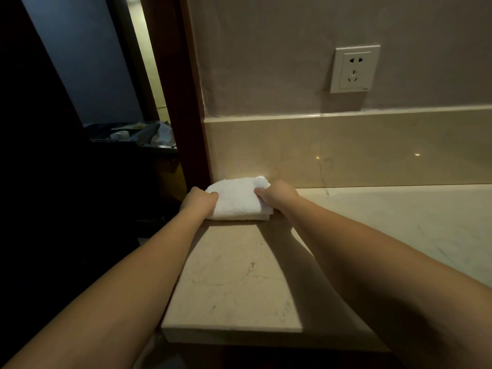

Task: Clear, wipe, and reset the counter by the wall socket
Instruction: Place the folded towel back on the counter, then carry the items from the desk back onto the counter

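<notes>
A folded white towel [238, 198] lies on the beige marble desk [231, 283], in the far corner where the desk meets its marble backsplash [346, 147] and a dark wooden door frame [183, 102]. The left hand [198, 199] holds the towel's left edge, fingers curled round it. The right hand [277, 195] grips the towel's right edge, its fingers [259, 192] pinching the top layer. Both forearms reach forward over the desk to the towel.

The wall socket [354, 68], a white plate with two sets of holes, sits on the grey-beige wall [266, 62] above and well to the right of the towel, higher than the backsplash's upper rim. To the right of the towel the desk continues in a lighter, brighter-lit stretch.

Left of the towel, beyond the door frame, a dark cart or bin [133, 139] stands in shadow, holding crumpled cloth and what looks like a roll of paper [119, 134]; details there are too dim to tell.
</notes>
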A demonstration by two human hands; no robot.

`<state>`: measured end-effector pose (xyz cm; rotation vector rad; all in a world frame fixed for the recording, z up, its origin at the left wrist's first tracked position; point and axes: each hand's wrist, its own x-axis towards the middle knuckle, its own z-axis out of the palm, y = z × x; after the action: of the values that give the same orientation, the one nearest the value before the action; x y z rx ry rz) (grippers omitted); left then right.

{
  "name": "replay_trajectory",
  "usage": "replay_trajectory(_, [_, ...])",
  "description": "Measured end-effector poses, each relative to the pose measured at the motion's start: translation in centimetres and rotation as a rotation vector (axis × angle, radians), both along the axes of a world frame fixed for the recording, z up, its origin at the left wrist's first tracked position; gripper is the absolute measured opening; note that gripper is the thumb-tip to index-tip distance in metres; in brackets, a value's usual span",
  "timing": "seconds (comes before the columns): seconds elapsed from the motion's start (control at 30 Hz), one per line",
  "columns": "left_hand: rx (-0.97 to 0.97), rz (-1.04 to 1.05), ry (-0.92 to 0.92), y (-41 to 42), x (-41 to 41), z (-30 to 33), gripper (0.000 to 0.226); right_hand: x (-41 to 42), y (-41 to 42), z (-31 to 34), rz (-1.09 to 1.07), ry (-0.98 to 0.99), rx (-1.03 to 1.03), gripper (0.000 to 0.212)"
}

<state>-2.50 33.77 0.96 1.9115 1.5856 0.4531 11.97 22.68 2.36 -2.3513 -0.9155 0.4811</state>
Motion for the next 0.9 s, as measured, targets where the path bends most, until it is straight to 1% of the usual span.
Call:
replay_trajectory(0.07, [0.031,0.044,0.014,-0.7,-0.2,0.9,0.055,0.3,-1.1,0.3,0.017,-0.005,0.033,0.046])
replay_trajectory(0.17, [0.178,0.061,0.069,-2.4,-0.2,1.8,0.051,1.2,-4.2,0.8,0.037,-0.038,0.084,0.039])
replay_trajectory(0.23, [0.25,0.003,0.021,-4.7,0.0,2.3,0.046,1.9,-7.3,1.2,0.045,-0.066,0.13,0.033])
replay_trajectory(0.33, [0.304,-0.129,-0.089,-9.8,0.9,3.0,0.042,2.9,-13.3,2.0,0.096,-0.189,0.149,0.031])
replay_trajectory(0.43, [0.302,-0.254,-0.201,-17.2,2.4,3.7,0.024,3.7,-20.6,2.5,0.133,-0.278,0.166,0.028])
replay_trajectory(0.53, [0.314,-0.367,-0.295,-25.4,3.9,4.0,0.019,4.5,-28.8,2.5,0.144,-0.349,0.213,0.027])
replay_trajectory(0.67, [0.27,-0.506,-0.389,-35.9,5.7,2.8,0.015,5.2,-39.9,1.2,0.148,-0.476,0.224,0.029])
replay_trajectory(0.8, [0.201,-0.621,-0.415,-45.2,7.4,0.5,0.011,5.4,-50.4,-1.6,0.102,-0.492,0.209,0.029])
replay_trajectory(0.9, [0.147,-0.708,-0.425,-51.2,8.9,-2.0,0.007,5.5,-57.7,-4.0,0.056,-0.444,0.157,0.032])
